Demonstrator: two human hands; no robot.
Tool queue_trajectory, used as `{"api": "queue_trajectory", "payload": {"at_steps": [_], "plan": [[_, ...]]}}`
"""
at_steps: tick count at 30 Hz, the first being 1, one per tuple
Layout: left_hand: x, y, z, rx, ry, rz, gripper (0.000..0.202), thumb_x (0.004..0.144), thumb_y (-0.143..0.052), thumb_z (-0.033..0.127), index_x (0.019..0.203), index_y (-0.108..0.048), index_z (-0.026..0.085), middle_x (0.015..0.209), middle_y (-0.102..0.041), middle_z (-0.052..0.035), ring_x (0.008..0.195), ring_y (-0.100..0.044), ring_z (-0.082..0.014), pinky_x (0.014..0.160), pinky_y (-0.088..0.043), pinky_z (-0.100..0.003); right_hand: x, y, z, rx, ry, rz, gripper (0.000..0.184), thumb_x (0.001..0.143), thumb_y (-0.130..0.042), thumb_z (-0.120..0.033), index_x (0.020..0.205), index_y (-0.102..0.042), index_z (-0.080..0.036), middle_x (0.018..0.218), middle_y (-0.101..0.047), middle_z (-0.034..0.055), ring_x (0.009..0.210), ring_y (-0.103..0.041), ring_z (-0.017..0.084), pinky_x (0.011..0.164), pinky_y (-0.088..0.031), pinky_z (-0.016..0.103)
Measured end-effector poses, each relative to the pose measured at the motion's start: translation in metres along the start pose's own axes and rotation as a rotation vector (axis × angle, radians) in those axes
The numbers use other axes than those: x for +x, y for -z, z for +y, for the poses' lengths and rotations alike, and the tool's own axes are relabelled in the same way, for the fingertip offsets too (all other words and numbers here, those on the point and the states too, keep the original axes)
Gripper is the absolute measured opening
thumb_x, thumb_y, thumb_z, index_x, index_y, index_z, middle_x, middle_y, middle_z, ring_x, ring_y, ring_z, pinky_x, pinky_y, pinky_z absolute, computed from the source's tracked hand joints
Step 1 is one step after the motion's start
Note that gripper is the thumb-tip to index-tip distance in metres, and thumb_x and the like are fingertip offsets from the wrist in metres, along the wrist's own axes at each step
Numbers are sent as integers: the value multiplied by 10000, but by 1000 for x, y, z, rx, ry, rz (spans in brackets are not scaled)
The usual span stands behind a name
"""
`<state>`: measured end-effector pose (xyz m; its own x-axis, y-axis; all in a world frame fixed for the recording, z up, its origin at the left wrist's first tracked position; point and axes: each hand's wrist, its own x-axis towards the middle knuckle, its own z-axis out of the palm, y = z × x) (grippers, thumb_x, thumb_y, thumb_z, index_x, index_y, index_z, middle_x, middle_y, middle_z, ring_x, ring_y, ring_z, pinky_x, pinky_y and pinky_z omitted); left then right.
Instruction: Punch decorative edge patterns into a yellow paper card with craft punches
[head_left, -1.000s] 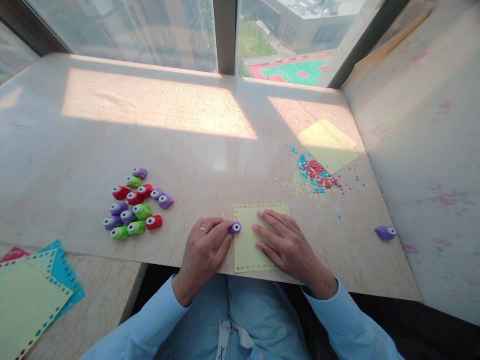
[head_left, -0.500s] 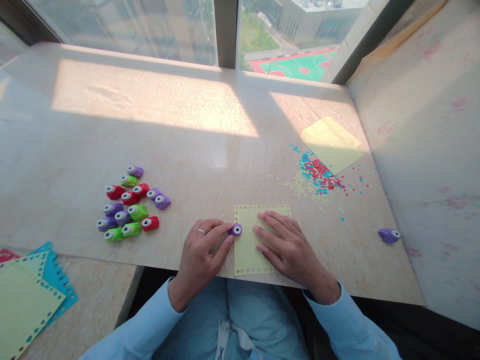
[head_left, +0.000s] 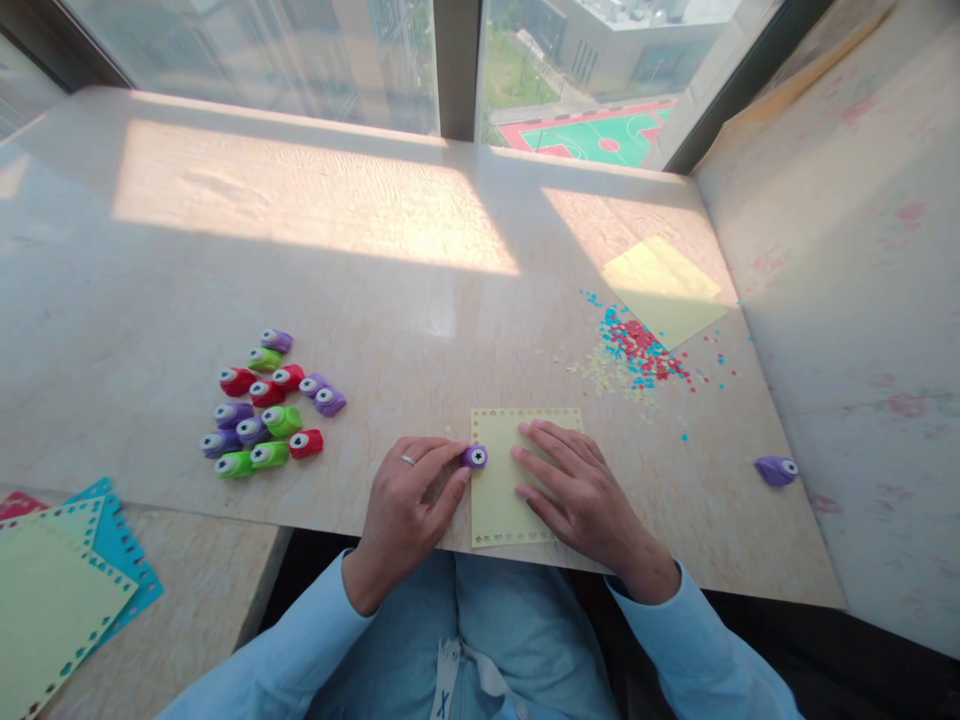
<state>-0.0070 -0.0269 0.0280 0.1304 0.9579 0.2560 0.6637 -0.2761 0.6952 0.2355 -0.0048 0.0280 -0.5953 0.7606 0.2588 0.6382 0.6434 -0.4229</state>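
Left hand (head_left: 405, 500): thumb and fingertips closed on one purple punch (head_left: 474, 457), which sits on the left edge of one yellow card (head_left: 496, 505). Right hand (head_left: 577, 490): open and flat on the card, just right of the grip. Well left: punch cluster (head_left: 266, 405), 14 counted. Far right: one lone punch (head_left: 776, 469). Beyond and to the right: confetti pile (head_left: 634, 355) and one yellow sheet (head_left: 664, 290).

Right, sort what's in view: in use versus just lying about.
In use: left hand pinching the small purple punch, right hand flat on the yellow sheet.
Lying about: punch pile, lone purple punch, confetti, far yellow sheet, stacked punched sheets.
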Motion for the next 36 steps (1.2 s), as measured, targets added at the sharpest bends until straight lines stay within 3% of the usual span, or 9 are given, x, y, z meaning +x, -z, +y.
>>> {"api": "queue_trajectory", "payload": {"at_steps": [8, 15, 22, 27, 31, 36], "plan": [[0, 1, 0, -54, 53, 19, 198, 895, -583, 278, 1069, -646, 208, 1032, -694, -69, 973, -617, -210, 849, -505, -358, -3, 3, 5, 218, -112, 307, 286, 897, -583, -208, 1168, -662, -254, 1185, -680, 85, 1135, -609, 249, 972, -488, 469], [1, 3, 1, -225, 214, 11, 239, 889, -582, 351, 1066, -646, 203, 1051, -681, -70, 974, -622, -196, 870, -487, -331, -1, 3, 7, 333, -196, 387, 208, 906, -578, -230, 1070, -704, -253, 1078, -709, 77, 1039, -642, 230, 921, -522, 448], [16, 6, 14, -342, 431, 10, 310, 844, -576, 472, 758, -608, 176, 726, -621, -8, 685, -559, -150, 630, -417, -257, -1, 0, 9, 430, -309, 449, 161, 919, -567, -292, 949, -714, -235, 971, -718, 68, 955, -656, 211, 862, -535, 404], [32, 6, 17, -214, 432, -68, 419, 805, -582, 549, 614, -522, 181, 568, -466, 34, 563, -429, -120, 530, -292, -247, -2, -4, 12, 460, -359, 477, 173, 913, -572, -327, 930, -712, -227, 946, -724, 68, 925, -664, 210, 857, -526, 394], [40, 12, 14, -251, 459, -127, 451, 760, -606, 565, 556, -476, 184, 527, -405, 43, 525, -380, -108, 509, -251, -247, -3, -6, 14, 488, -393, 498, 190, 898, -582, -358, 903, -711, -218, 925, -724, 71, 895, -670, 217, 831, -527, 390], [38, 22, -3, -253, 437, -8, 321, 737, -620, 492, 710, -583, 175, 589, -510, 29, 549, -446, -122, 538, -323, -246, -3, -9, 17, 527, -436, 526, 221, 885, -584, -389, 877, -709, -206, 907, -722, 76, 869, -672, 220, 807, -524, 380]]}}
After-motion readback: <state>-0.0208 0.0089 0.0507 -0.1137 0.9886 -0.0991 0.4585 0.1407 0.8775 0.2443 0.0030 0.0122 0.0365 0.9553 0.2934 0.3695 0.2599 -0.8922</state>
